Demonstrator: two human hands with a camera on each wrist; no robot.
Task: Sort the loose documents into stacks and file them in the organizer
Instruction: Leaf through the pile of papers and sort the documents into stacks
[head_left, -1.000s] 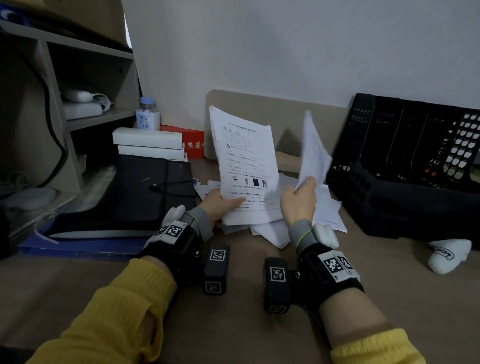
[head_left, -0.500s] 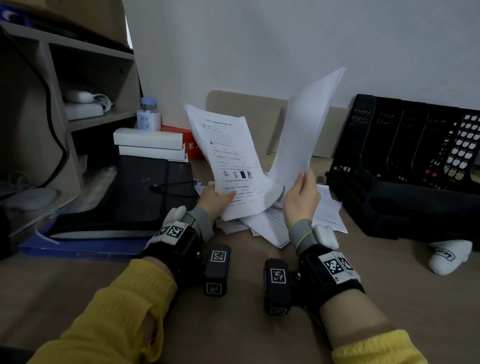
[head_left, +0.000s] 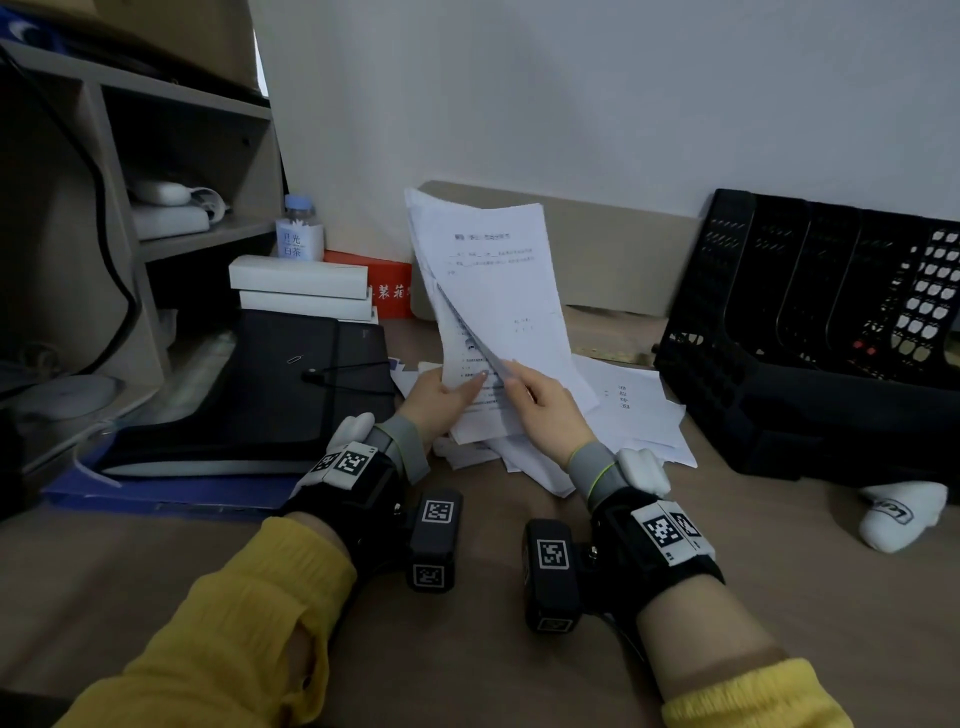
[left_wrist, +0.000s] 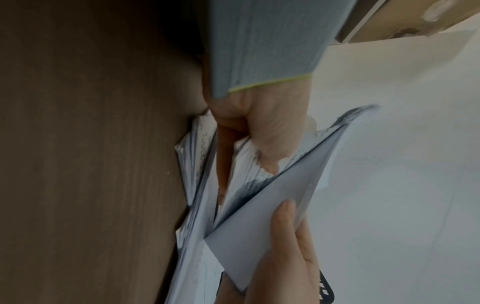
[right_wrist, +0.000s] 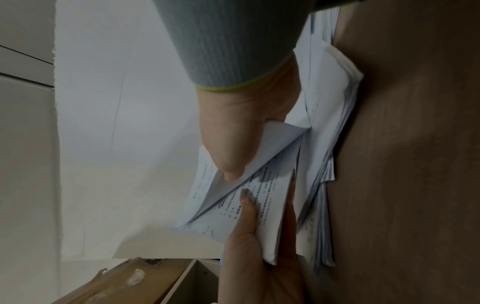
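My left hand (head_left: 457, 389) grips the bottom edge of a small upright stack of printed sheets (head_left: 467, 358), thumb on the front. My right hand (head_left: 535, 400) pinches a sparsely printed sheet (head_left: 504, 280) by its lower edge and holds it against the front of that stack. In the left wrist view the left hand (left_wrist: 262, 131) clasps the stack (left_wrist: 249, 176). In the right wrist view the right thumb lies on the front sheet (right_wrist: 270, 148). More loose documents (head_left: 628, 410) lie in a spread pile on the desk under both hands. The black slotted organizer (head_left: 810, 332) stands to the right.
A black expanding folder (head_left: 270, 384) lies to the left on a blue folder (head_left: 156, 493). Behind it are white boxes (head_left: 298, 278), a bottle (head_left: 300, 228) and a red box (head_left: 387, 286). A shelf unit (head_left: 197, 104) stands far left. A white object (head_left: 904, 512) lies by the organizer.
The right hand swung its raised sheet leftward and down onto the front of the stack held by the left hand. The left hand barely moved.
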